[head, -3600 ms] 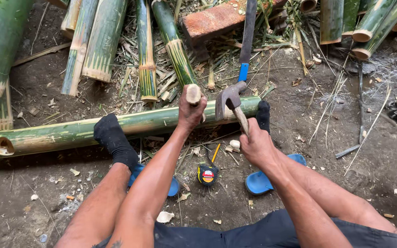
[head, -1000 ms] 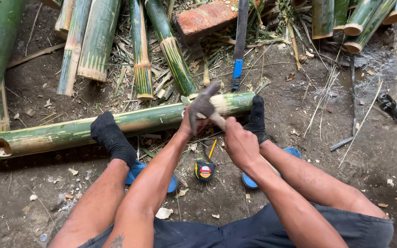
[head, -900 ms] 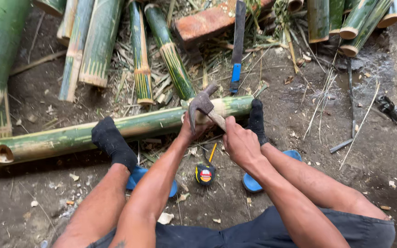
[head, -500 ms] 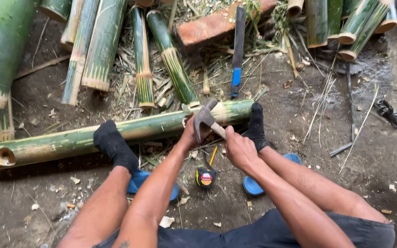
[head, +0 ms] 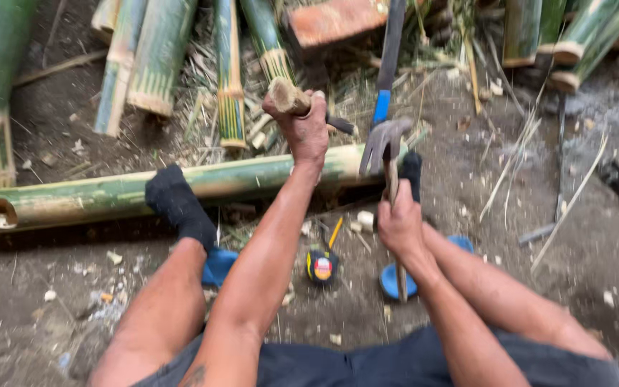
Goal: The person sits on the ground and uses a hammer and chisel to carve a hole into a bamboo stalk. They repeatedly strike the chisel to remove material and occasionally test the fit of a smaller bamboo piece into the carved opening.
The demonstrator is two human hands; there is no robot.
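A long green bamboo pole (head: pixel 109 192) lies across the ground, pinned under my two black-socked feet. My left hand (head: pixel 302 129) is raised above the pole and grips a chisel by its wooden handle (head: pixel 286 97), the dark blade pointing right. My right hand (head: pixel 397 223) holds a claw hammer (head: pixel 383 137) upright by its wooden shaft, the steel head just over the pole's right end. A yellow and black tape measure (head: pixel 322 264) lies on the dirt between my legs.
Cut and split bamboo pieces (head: pixel 159 57) lie behind the pole, with more (head: pixel 574 36) at the top right. A reddish brick (head: pixel 334 20) and a saw with a blue handle (head: pixel 388 64) rest beyond. Blue sandals (head: pixel 218 265) sit under my heels.
My left hand has lifted off the pole with the chisel, now held above it. The hammer has swung from a tilt over the pole to an upright hold.
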